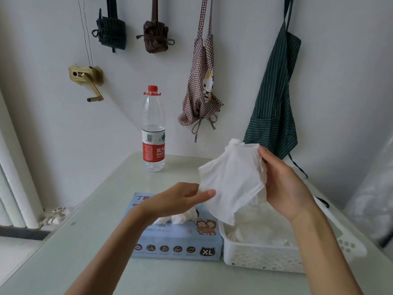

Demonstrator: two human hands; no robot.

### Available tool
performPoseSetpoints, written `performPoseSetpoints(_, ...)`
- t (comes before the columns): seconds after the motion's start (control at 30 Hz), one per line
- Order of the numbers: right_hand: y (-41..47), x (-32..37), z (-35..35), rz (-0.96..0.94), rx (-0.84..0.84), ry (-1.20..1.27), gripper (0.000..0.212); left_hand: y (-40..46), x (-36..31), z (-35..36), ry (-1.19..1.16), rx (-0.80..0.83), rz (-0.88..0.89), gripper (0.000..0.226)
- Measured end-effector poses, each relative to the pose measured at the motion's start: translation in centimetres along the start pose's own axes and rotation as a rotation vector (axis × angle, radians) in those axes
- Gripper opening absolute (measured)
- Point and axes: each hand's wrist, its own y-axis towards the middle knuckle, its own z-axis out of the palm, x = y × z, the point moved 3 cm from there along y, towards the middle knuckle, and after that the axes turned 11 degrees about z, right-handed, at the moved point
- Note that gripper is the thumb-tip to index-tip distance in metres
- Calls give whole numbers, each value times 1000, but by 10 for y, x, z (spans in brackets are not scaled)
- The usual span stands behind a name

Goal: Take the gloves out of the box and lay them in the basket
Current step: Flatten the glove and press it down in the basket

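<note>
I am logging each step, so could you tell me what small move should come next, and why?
Probably lower the white glove into the basket: both the left hand and the right hand pinch it in the air above the basket, already clear of the box.

A pale grey-white wall (53,128) fills the far side, lit by soft, even daylight. A pale green glass-topped table (89,241) stands against it, with a clear water bottle (153,133) with a red cap at 12 o'clock on its top. On the wall hang a folded dark green apron (110,33), a bundled brown one (156,38), a checked apron (202,86) and a green striped apron (274,103). At 9 o'clock a white radiator (12,184) stands beside the table; a brass hand crank (87,78) is fixed at 11 o'clock.
</note>
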Motion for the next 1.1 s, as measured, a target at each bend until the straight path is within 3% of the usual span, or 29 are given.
performPoseSetpoints(0.13, -6, 6, -28, 26, -121, -155, 47, 12, -17, 10, -90, -69, 15, 44)
performPoseSetpoints(0.23, -12, 13, -56, 23, -472, -703, 24, 22, -35, 8, -72, -126, -38, 34)
performPoseSetpoints(0.3, -21, 22, -64, -23, -670, -1022, 28, 29, -44, 13, -107, -126, -83, 35)
performPoseSetpoints(0.37, -36, 27, -56, -139, -567, -1130, 49, 37, -55, 22, -149, -133, -108, 33)
performPoseSetpoints(0.47, -58, 9, -20, -34, -258, -1342, 85, 48, -69, 37, -174, -131, -124, 33)
performPoseSetpoints(0.57, -59, -11, -12, -146, -451, -1580, 82, 54, -82, 46, -122, -114, -113, 34)
performPoseSetpoints(0.67, -61, -7, -17, -309, -654, -1576, 48, 54, -86, 46, -62, -130, -78, 42)
performPoseSetpoints(0.8, -66, 15, -31, -346, -669, -1415, 18, 51, -77, 34, -45, -130, 45, 35)
performPoseSetpoints(0.93, -63, 33, -33, -337, -594, -1312, 9, 54, -70, 50, 61, 102, 121, 79)
performPoseSetpoints(1.0, -61, 43, -31, -345, -566, -1272, 8, 60, -71, 60, 26, 86, 161, 66)
performPoseSetpoints(1.1, -62, 62, -34, -364, -555, -1194, 14, 68, -67, 56, -21, -97, 161, 33)
